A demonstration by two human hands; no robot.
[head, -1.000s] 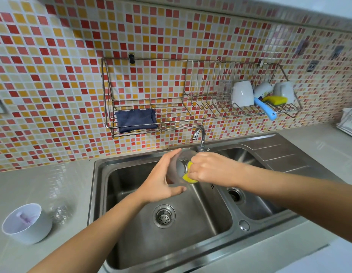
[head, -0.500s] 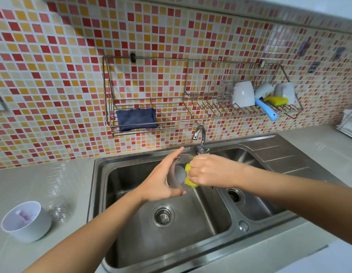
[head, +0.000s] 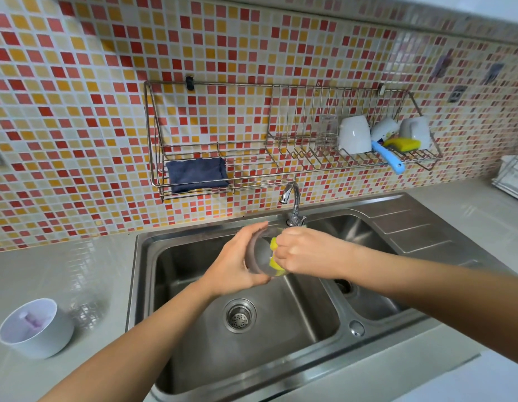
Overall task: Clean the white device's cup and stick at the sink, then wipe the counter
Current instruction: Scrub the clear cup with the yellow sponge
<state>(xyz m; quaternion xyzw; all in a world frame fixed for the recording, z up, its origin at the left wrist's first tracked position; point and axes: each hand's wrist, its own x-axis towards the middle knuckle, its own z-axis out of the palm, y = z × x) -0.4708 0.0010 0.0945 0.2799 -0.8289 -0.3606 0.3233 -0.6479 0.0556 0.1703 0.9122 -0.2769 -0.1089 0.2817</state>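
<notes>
Over the sink (head: 176,256), left hand (head: 234,265) grips clear cup (head: 259,252); right hand (head: 305,253), at cup's 3 o'clock, has fingers curled round yellow sponge (head: 273,264), which touches the cup.

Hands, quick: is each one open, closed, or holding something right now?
Left hand: closed around the cup.
Right hand: closed on the yellow sponge, at the cup's mouth.

Left hand (head: 237,262), right hand (head: 307,253), forearms (head: 135,338) bare.

The wall tiles (head: 252,39) are a red, orange and cream mosaic, the sponge (head: 274,263) yellow.
</notes>
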